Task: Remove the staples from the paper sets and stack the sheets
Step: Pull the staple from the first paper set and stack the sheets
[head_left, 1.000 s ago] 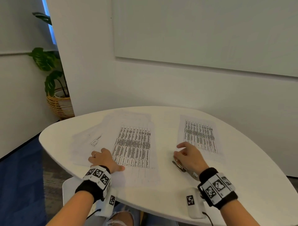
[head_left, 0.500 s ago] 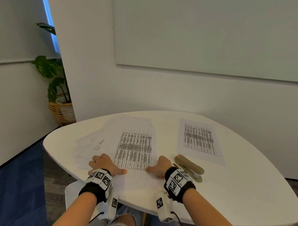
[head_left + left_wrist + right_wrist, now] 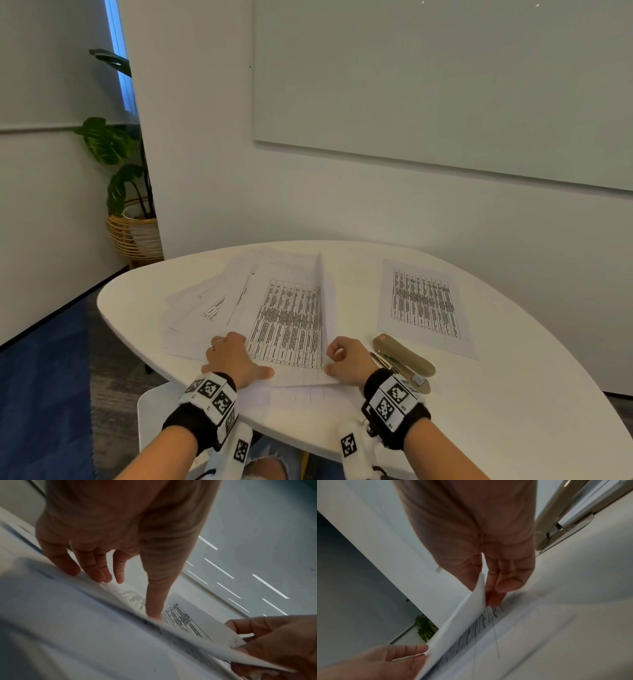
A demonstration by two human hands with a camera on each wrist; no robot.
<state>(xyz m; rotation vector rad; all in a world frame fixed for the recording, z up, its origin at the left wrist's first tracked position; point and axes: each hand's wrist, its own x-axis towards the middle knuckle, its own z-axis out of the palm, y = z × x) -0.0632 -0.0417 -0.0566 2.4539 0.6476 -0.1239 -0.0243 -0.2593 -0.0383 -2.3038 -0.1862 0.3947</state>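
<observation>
Printed sheet [image 3: 287,325]: right hand [image 3: 346,359] pinches its near edge to peel it up; left hand [image 3: 233,356], fingers straight, pins pile [image 3: 191,318] beneath, likely stopping slide.

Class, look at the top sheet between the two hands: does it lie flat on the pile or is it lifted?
Lifted. The top sheet stands raised along its right edge, pinched by the right hand.

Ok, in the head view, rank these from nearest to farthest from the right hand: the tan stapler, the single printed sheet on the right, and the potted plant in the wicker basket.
From the right hand:
1. Tan stapler, just to its right on the white table.
2. Single printed sheet, beyond the stapler, farther back right.
3. Potted plant in the wicker basket, on the floor far left.
</observation>
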